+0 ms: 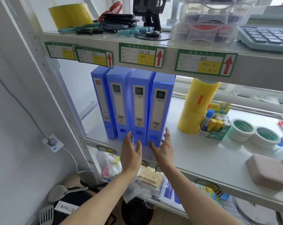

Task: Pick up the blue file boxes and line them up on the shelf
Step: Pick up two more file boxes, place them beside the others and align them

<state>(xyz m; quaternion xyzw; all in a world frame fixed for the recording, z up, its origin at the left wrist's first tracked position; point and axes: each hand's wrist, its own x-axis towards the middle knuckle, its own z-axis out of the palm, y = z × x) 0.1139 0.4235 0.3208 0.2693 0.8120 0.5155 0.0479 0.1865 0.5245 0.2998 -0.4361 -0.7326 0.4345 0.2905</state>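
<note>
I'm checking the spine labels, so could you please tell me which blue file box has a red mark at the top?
The leftmost file box, nearest the shelf upright. Its spine label carries a small red square, whereas the other three show a dark square with a green circle.

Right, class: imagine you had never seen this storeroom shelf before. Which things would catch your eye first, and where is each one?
Four blue file boxes stand upright in a row at the left of the middle shelf, spines out. The left hand and right hand, both open, reach at the feet of the two rightmost boxes. To their right rises a tall stack of yellow tape rolls, and green labels with red arrows line the shelf edge above.
</note>
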